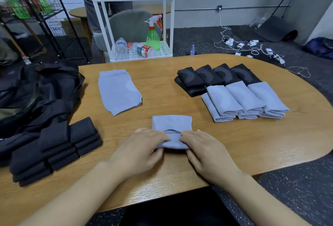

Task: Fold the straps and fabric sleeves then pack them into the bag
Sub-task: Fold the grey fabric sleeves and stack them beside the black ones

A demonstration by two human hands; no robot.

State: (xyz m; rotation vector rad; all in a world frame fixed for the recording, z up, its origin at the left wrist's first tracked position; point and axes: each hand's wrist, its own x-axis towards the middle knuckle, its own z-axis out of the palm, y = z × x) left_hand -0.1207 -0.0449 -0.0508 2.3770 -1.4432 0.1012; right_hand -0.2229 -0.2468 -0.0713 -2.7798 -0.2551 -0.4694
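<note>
A light blue fabric sleeve (172, 123) lies on the wooden table (234, 144) near the front edge, its near end folded over. My left hand (142, 148) and my right hand (203, 150) both pinch that folded near edge, fingers on top and thumbs beneath. Another light blue sleeve (119, 91) lies flat and unfolded further back on the left. Folded light blue sleeves (246, 99) and folded black sleeves (212, 77) sit in rows at the right. Folded black mesh straps (54, 150) are stacked at the left, beside the open black bag (36, 92).
A white trolley (133, 18) with plastic bottles and a green spray bottle (153, 34) stands behind the table. A person stands behind it by a grey chair. A black wire rack (36, 15) is at the far left. Cables and chargers (252, 47) lie on the floor at the right.
</note>
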